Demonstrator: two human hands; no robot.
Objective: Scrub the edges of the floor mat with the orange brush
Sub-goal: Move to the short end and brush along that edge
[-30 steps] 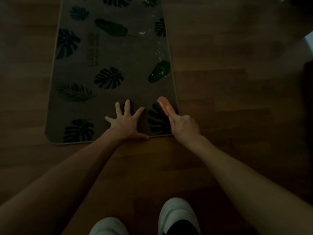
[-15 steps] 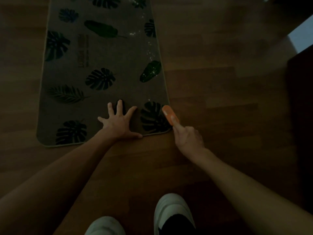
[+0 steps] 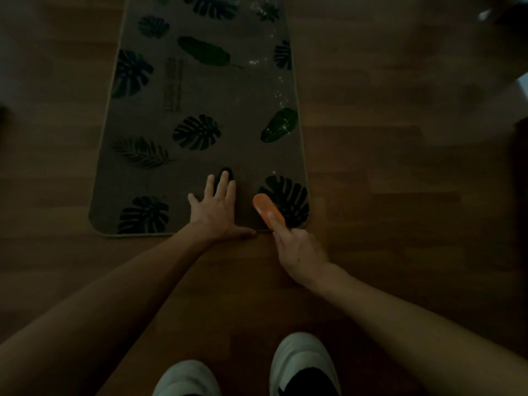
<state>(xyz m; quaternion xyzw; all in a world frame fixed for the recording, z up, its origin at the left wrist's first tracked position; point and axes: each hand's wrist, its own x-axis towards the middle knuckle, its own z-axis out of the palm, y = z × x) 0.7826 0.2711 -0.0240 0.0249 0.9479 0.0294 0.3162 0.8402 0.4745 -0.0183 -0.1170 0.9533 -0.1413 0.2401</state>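
Note:
A tan floor mat printed with dark green leaves lies lengthwise on the wooden floor, its near short edge in front of me. My left hand presses flat on the mat at that near edge, fingers spread and thumb along the hem. My right hand grips the orange brush, index finger laid along its back. The brush lies on the mat near the near right corner, over a dark leaf print. White foam specks dot the mat's right side.
Dark wooden floor surrounds the mat on all sides. My two white slippers stand at the bottom of the view. A pale object and dark furniture sit at the far right edge. The room is dim.
My right hand has drawn the brush from the mat's right edge inward along the near edge, toward my left hand. The left hand stays pressed in the same place.

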